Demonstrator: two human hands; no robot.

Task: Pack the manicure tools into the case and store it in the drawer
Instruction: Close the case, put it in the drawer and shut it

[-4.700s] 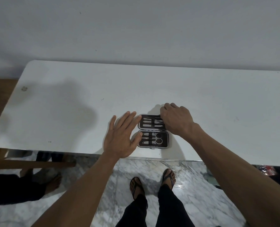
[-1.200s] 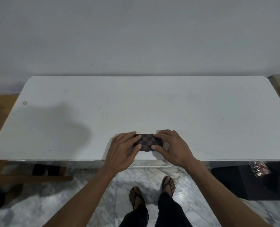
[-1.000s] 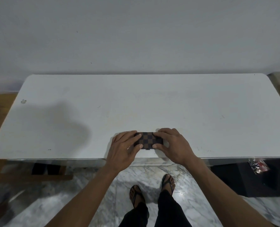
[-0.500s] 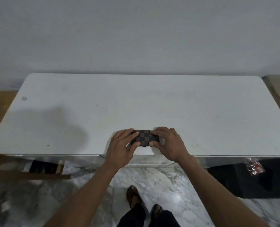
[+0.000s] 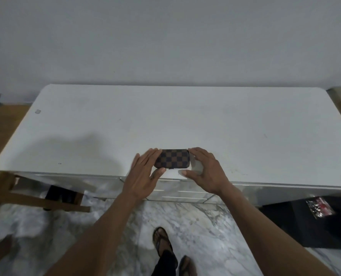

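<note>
Closed checkered case (image 5: 172, 158) near the worktop (image 5: 185, 120) front edge; contents hidden. Left hand (image 5: 143, 174) and right hand (image 5: 205, 172) flank it, each grip loose, fingers touching its ends.

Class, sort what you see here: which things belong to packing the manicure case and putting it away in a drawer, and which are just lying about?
Belong to the job:
case, closed
left hand
right hand
table, with drawer fronts

Just lying about:
wooden frame
black box
red packet

The closed case (image 5: 172, 158) hides its tools; whether either hand (image 5: 143, 176) touches it is unclear
</note>
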